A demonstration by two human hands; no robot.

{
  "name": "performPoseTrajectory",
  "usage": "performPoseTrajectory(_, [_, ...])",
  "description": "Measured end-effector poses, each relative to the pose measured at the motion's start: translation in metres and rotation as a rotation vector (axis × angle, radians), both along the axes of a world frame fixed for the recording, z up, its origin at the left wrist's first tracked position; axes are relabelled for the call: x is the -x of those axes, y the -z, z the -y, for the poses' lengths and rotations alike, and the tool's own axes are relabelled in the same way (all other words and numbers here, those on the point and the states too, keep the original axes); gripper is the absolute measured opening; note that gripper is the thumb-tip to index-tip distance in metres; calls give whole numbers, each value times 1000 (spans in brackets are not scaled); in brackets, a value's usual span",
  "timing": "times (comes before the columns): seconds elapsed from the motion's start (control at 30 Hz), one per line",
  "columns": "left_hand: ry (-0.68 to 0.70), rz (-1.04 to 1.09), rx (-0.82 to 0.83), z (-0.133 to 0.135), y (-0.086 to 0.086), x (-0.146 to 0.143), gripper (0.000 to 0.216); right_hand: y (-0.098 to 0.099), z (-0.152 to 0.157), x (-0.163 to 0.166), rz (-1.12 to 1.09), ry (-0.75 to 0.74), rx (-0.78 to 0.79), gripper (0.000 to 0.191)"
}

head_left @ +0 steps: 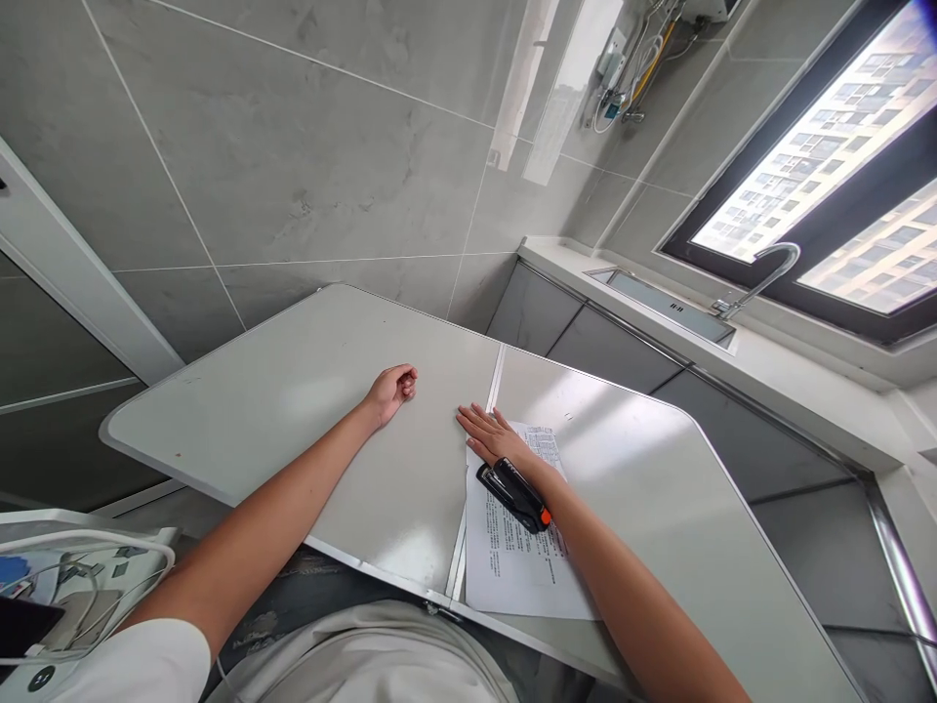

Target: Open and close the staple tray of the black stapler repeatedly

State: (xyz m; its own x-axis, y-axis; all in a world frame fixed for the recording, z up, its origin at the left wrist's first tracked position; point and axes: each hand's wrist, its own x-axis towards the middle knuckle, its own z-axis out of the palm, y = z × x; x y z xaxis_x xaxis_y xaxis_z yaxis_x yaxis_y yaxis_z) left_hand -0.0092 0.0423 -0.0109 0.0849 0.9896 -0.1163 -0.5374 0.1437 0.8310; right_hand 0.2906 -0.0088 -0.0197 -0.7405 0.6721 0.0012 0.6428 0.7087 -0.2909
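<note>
From where I stand, the black stapler point(512, 496) with the orange end makes the best landmark. It lies aslant on a printed sheet point(523, 576), which spreads out beneath it on the pale table point(241, 410). A metal strip point(459, 557) crosses the tabletop just to the stapler's left, close along the sheet's edge.

The person's right hand point(502, 434) lies palm down just beyond the stapler, fingers stretched out nearly straight, their tips reaching over the strip. It grips nothing; the stapler sits right beside its heel and wrist, though whether they touch I cannot tell. The left hand point(393, 392) rests on the table farther off, to the left of the stapler and beyond it. Its fingers are loosely curled, with nothing showing in them, but the inside of the curl is hidden from me.

I take this as a resting moment, with neither hand working the stapler or the sheet. Any grip on the stapler would call for the right hand to draw back and turn, or for the left to uncurl and reach across the strip. Well beyond the stapler, to its right, stands a sink point(663, 305) with a curved tap point(791, 258).
</note>
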Motion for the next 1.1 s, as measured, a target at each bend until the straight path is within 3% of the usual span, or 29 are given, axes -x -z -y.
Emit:
performPoseTrajectory(0.17, [-9,4,3,-1,1,0,18,8,-8,18,23,98,-9,58])
performPoseTrajectory(0.4, [-37,12,-16,-3,1,0,17,7,-11,68,28,237,-31,59])
performPoseTrajectory(0.83, [-258,-38,-111,-12,-6,23,16,14,-31,177,-167,333,-35,62])
performPoseTrajectory(1.0, [-258,-78,-126,-14,-3,22,17,8,-35,193,-178,318,-35,59])
performPoseTrajectory(1.1, [-261,-99,-129,-14,-1,21,17,-4,-38,172,-218,282,-83,52])
